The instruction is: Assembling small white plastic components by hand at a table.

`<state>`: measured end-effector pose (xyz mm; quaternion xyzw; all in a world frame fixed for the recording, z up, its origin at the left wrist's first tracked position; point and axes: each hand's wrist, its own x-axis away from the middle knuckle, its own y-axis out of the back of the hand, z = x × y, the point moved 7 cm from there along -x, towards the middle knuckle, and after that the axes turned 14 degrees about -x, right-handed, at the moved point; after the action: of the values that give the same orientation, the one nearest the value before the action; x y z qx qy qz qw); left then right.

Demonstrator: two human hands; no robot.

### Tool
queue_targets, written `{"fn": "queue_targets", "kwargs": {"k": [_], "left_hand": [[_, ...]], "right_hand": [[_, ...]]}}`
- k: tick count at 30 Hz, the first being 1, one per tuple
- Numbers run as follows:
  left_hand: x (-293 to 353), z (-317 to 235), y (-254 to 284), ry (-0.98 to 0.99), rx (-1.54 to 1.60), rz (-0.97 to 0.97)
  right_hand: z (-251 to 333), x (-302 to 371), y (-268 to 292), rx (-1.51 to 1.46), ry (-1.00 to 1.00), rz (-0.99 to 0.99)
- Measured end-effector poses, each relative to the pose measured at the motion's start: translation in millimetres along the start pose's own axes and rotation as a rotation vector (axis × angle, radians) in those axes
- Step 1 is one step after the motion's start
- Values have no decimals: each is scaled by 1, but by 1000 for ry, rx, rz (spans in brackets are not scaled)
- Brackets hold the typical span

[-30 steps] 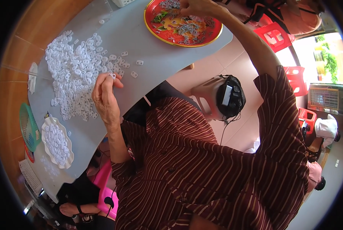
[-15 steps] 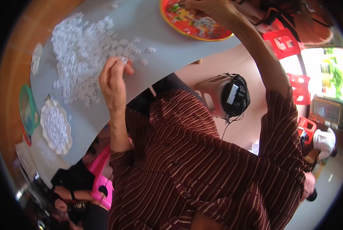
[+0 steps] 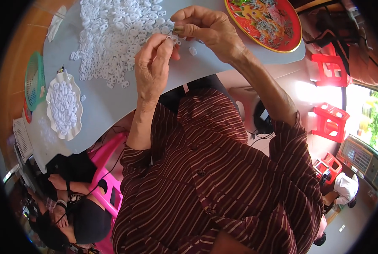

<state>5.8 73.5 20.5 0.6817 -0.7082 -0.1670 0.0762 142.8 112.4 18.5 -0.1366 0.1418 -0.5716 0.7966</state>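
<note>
Between thumb and fingers, my left hand (image 3: 152, 70) pinches a small white plastic piece (image 3: 169, 38). My right hand (image 3: 214, 36) is right beside it, its thumb and fingertips pressed together; whatever it pinches is too small to make out. Beneath and beyond both hands, a wide pile of small white plastic pieces (image 3: 108, 42) with holes spreads over the grey table (image 3: 106, 108). To the right of my right hand lies a round red tray (image 3: 296, 31) with a yellow rim and a flower pattern, bearing many tiny silvery metal parts (image 3: 270, 26).
A white wavy-edged dish (image 3: 80, 120) full of white pieces stands at the left, next to a green plastic basket (image 3: 31, 80). Beyond the table are a pink chair (image 3: 108, 163), red stools (image 3: 330, 122) and a seated person (image 3: 87, 216) at lower left.
My right hand has come back from the red tray to my left hand. The left still pinches its white piece. The whole view has shifted, showing more of the tray.
</note>
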Motion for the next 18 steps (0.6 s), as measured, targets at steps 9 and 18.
{"fn": "queue_targets", "kwargs": {"k": [9, 18], "left_hand": [[3, 3, 1, -16, -28, -37], [5, 1, 3, -76, -47, -93]], "right_hand": [[-7, 2, -7, -57, 27, -21], [-3, 3, -11, 52, 57, -28]]}}
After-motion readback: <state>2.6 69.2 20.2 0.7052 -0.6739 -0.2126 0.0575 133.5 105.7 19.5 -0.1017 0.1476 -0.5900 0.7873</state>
